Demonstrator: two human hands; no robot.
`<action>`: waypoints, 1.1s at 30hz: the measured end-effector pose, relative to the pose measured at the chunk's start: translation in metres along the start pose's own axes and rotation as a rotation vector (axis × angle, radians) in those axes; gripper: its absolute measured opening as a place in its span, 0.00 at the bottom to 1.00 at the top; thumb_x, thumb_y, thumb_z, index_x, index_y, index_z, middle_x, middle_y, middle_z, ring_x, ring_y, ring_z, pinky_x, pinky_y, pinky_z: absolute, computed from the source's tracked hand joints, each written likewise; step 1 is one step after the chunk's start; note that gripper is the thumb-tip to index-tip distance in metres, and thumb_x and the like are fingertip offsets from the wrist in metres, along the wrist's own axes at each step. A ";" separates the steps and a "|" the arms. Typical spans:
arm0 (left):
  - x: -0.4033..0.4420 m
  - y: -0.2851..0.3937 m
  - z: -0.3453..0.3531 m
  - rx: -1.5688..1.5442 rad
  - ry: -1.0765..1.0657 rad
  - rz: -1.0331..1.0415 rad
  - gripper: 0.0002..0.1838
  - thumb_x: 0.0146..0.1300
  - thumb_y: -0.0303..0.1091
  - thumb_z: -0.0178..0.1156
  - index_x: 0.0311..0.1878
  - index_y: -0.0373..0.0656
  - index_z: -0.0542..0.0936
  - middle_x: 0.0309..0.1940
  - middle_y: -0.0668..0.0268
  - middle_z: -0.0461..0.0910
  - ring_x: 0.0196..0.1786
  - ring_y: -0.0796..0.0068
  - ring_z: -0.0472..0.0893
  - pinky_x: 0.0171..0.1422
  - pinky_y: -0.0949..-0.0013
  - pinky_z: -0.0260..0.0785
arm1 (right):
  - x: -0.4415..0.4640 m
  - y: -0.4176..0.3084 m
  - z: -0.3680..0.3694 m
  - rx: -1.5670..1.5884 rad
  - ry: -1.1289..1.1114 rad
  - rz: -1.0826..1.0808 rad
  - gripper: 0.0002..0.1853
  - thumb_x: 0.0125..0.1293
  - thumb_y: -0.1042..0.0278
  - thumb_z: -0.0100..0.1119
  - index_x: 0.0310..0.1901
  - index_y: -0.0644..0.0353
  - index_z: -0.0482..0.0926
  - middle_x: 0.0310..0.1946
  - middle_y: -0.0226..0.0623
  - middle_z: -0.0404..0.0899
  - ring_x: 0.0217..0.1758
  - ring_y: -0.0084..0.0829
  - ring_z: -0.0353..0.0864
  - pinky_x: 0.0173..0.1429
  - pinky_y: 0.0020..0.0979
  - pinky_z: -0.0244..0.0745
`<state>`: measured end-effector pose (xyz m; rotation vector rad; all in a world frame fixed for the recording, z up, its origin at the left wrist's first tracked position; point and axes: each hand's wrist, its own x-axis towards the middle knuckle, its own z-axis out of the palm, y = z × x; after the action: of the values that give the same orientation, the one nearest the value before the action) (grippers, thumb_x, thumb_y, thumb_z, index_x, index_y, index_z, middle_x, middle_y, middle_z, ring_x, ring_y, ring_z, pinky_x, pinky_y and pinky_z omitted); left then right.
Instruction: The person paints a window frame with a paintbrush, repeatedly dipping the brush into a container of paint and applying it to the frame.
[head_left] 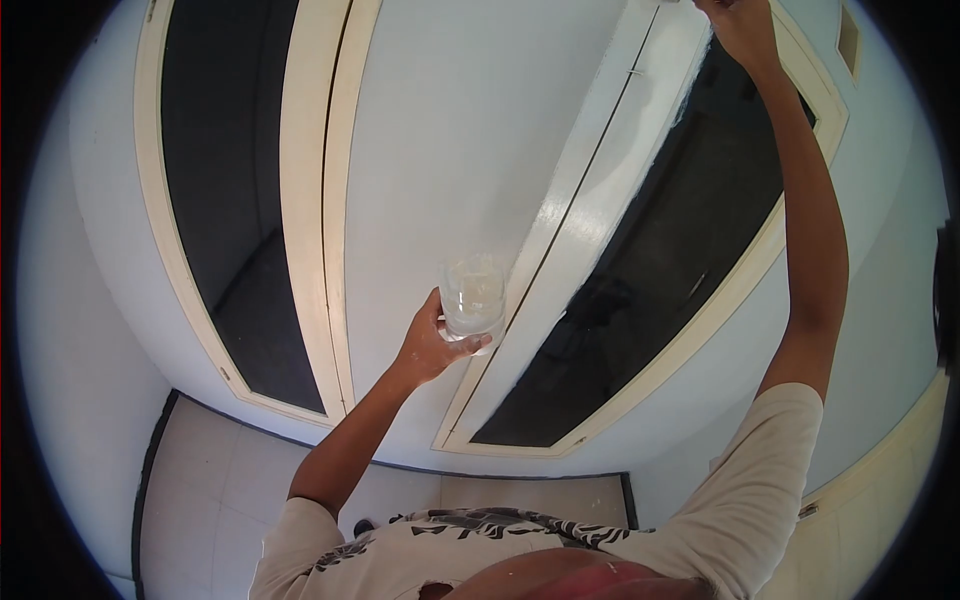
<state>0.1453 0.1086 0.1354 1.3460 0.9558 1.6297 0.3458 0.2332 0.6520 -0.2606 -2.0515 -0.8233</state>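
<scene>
At the far left, a tall dark pane (225, 180) stood in a cream frame (308, 200), and a pale wall (440, 130) came next to it. In front of the lower part of that wall, the person's left hand (432, 345) was closed around the base of a clear cup (474, 293), its thumb and fingers spread only as wide as the cup. Whitish smudges marked the fingers. Through the cup's side showed a pale, whitish substance; its exact level could not be told. The cup sat in the left hand, well below the right one and just beside, in view, the lower part of a long white frame (600, 165). This frame ran slantwise up towards the right hand, its white coating ragged where it met a second dark pane (650, 270). At the top edge of the view, the right hand (742, 22) was bent, its fingertips near a small pale thing (669, 1). Both were partly cut off, so the grip could not be told.
</scene>
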 end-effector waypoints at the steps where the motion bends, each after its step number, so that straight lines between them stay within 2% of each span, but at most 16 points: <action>1: 0.000 -0.001 0.000 0.002 0.001 -0.002 0.51 0.52 0.46 0.83 0.74 0.39 0.66 0.64 0.57 0.78 0.66 0.58 0.80 0.73 0.52 0.71 | -0.002 0.000 0.001 0.002 0.001 0.002 0.05 0.67 0.76 0.72 0.39 0.67 0.86 0.35 0.39 0.88 0.37 0.26 0.86 0.41 0.30 0.80; 3: 0.000 -0.003 0.000 0.034 0.014 -0.006 0.51 0.52 0.47 0.83 0.74 0.39 0.66 0.64 0.57 0.78 0.66 0.57 0.80 0.73 0.52 0.71 | -0.010 -0.001 0.007 -0.109 0.106 -0.240 0.06 0.66 0.74 0.73 0.37 0.67 0.86 0.31 0.38 0.88 0.34 0.23 0.84 0.40 0.30 0.79; 7: 0.002 -0.010 -0.001 0.025 0.018 -0.002 0.51 0.52 0.48 0.83 0.74 0.39 0.66 0.64 0.56 0.78 0.66 0.57 0.80 0.73 0.52 0.71 | -0.074 -0.027 0.036 -0.072 -0.062 -0.314 0.08 0.71 0.66 0.69 0.45 0.60 0.87 0.36 0.34 0.87 0.39 0.24 0.85 0.45 0.28 0.78; 9: 0.002 -0.010 -0.001 0.013 0.013 0.001 0.52 0.51 0.49 0.83 0.74 0.39 0.66 0.64 0.56 0.78 0.65 0.58 0.80 0.73 0.52 0.71 | -0.091 -0.056 0.036 0.049 -0.306 -0.238 0.07 0.67 0.68 0.72 0.41 0.61 0.86 0.34 0.34 0.85 0.35 0.26 0.84 0.44 0.29 0.79; 10: 0.003 -0.010 -0.002 0.012 0.012 0.001 0.52 0.51 0.49 0.83 0.74 0.39 0.66 0.64 0.56 0.78 0.65 0.58 0.80 0.73 0.52 0.71 | -0.087 -0.056 0.034 0.048 -0.307 -0.238 0.07 0.67 0.68 0.72 0.41 0.61 0.86 0.34 0.34 0.85 0.35 0.26 0.84 0.44 0.29 0.79; 12: 0.002 -0.010 -0.003 0.033 0.001 -0.014 0.52 0.51 0.50 0.83 0.74 0.39 0.66 0.64 0.56 0.78 0.65 0.58 0.80 0.73 0.52 0.71 | -0.071 -0.054 0.028 0.080 -0.532 0.024 0.05 0.71 0.69 0.69 0.44 0.60 0.87 0.39 0.34 0.87 0.40 0.27 0.86 0.48 0.30 0.80; 14: 0.000 -0.009 -0.002 0.022 0.004 -0.009 0.52 0.51 0.50 0.83 0.74 0.39 0.67 0.64 0.56 0.78 0.65 0.58 0.80 0.73 0.53 0.71 | -0.033 -0.010 0.024 0.155 -0.308 -0.200 0.06 0.71 0.67 0.70 0.42 0.59 0.86 0.39 0.35 0.88 0.40 0.29 0.86 0.52 0.29 0.81; 15: 0.001 -0.008 -0.002 0.011 0.011 0.001 0.52 0.51 0.50 0.83 0.74 0.39 0.67 0.63 0.56 0.78 0.65 0.58 0.80 0.73 0.53 0.71 | -0.013 -0.029 0.012 0.064 -0.241 0.057 0.06 0.66 0.74 0.73 0.36 0.67 0.86 0.30 0.37 0.87 0.32 0.23 0.82 0.40 0.31 0.79; 20: 0.001 -0.009 -0.002 0.005 0.003 0.013 0.52 0.51 0.50 0.83 0.74 0.39 0.67 0.64 0.56 0.78 0.65 0.59 0.81 0.73 0.53 0.72 | 0.017 -0.010 -0.003 -0.073 0.122 -0.068 0.06 0.68 0.75 0.70 0.38 0.71 0.85 0.35 0.44 0.89 0.36 0.29 0.88 0.43 0.31 0.83; 23: 0.001 -0.009 -0.002 -0.004 0.004 0.019 0.51 0.51 0.49 0.83 0.73 0.39 0.66 0.63 0.56 0.78 0.65 0.59 0.81 0.73 0.53 0.72 | -0.022 -0.027 0.009 -0.041 -0.057 -0.160 0.06 0.70 0.75 0.68 0.38 0.70 0.85 0.33 0.42 0.88 0.35 0.28 0.88 0.41 0.31 0.85; 24: 0.001 -0.009 -0.001 -0.013 0.008 0.013 0.51 0.52 0.48 0.83 0.73 0.39 0.67 0.63 0.56 0.78 0.65 0.59 0.81 0.73 0.53 0.71 | -0.047 -0.017 0.019 -0.041 -0.116 -0.276 0.05 0.72 0.68 0.69 0.43 0.60 0.86 0.39 0.35 0.88 0.40 0.31 0.87 0.54 0.30 0.82; 26: 0.001 -0.014 -0.003 -0.020 0.001 0.026 0.50 0.52 0.47 0.83 0.73 0.39 0.67 0.63 0.56 0.78 0.65 0.59 0.81 0.73 0.53 0.72 | -0.078 -0.053 0.018 0.090 -0.411 -0.134 0.05 0.69 0.72 0.70 0.42 0.63 0.85 0.38 0.34 0.87 0.41 0.32 0.87 0.54 0.30 0.82; 27: 0.002 -0.015 -0.002 -0.027 -0.002 0.036 0.50 0.52 0.46 0.83 0.73 0.39 0.67 0.63 0.56 0.78 0.65 0.59 0.81 0.73 0.52 0.72 | -0.088 -0.065 0.022 0.217 -0.424 -0.083 0.07 0.66 0.69 0.71 0.39 0.63 0.85 0.29 0.38 0.83 0.33 0.32 0.80 0.44 0.32 0.79; 30: 0.005 -0.019 -0.005 -0.026 -0.018 0.041 0.50 0.52 0.46 0.84 0.73 0.39 0.67 0.64 0.56 0.78 0.65 0.59 0.81 0.73 0.53 0.72 | -0.061 -0.048 0.014 0.171 -0.519 0.001 0.08 0.64 0.68 0.73 0.38 0.64 0.85 0.28 0.36 0.82 0.32 0.29 0.80 0.39 0.31 0.75; 32: 0.006 -0.013 -0.006 -0.010 -0.018 0.051 0.50 0.52 0.45 0.84 0.73 0.39 0.67 0.63 0.56 0.78 0.65 0.59 0.81 0.73 0.53 0.72 | -0.016 -0.019 -0.001 0.134 -0.512 0.185 0.09 0.69 0.66 0.72 0.41 0.63 0.85 0.34 0.34 0.86 0.39 0.24 0.85 0.50 0.28 0.82; 33: 0.005 -0.011 -0.005 -0.010 -0.021 0.051 0.50 0.52 0.45 0.84 0.74 0.39 0.66 0.64 0.56 0.78 0.66 0.58 0.80 0.73 0.52 0.71 | 0.005 0.003 -0.011 0.173 -0.437 0.168 0.09 0.69 0.66 0.72 0.42 0.63 0.86 0.34 0.33 0.86 0.38 0.24 0.85 0.49 0.28 0.81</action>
<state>0.1411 0.1167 0.1264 1.3879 0.9063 1.6534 0.3513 0.2276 0.6613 -0.5467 -2.4494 -0.5108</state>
